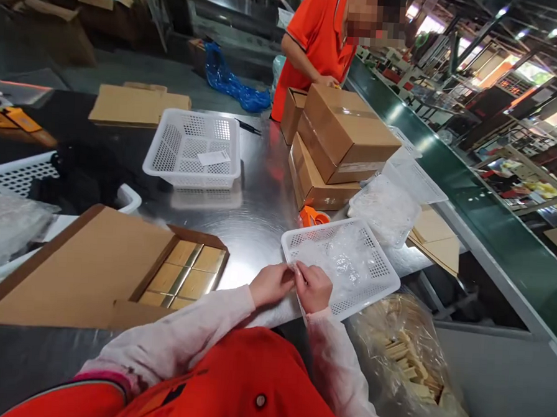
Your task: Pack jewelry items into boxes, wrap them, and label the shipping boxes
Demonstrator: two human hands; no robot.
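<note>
My left hand and my right hand meet at the near left corner of a white perforated basket. Their fingers are closed in a pinch, and between them seems to be a bit of clear plastic, too small to make out. Clear plastic bags lie inside that basket. To the left, an open cardboard box holds several light brown packs with shiny gold strips between them. An orange tape dispenser rests behind the basket.
Stacked cartons stand beyond the basket, near a person in orange. Another white basket holds a paper slip. A plastic sack of pale pieces sits at right. A green conveyor runs along the right.
</note>
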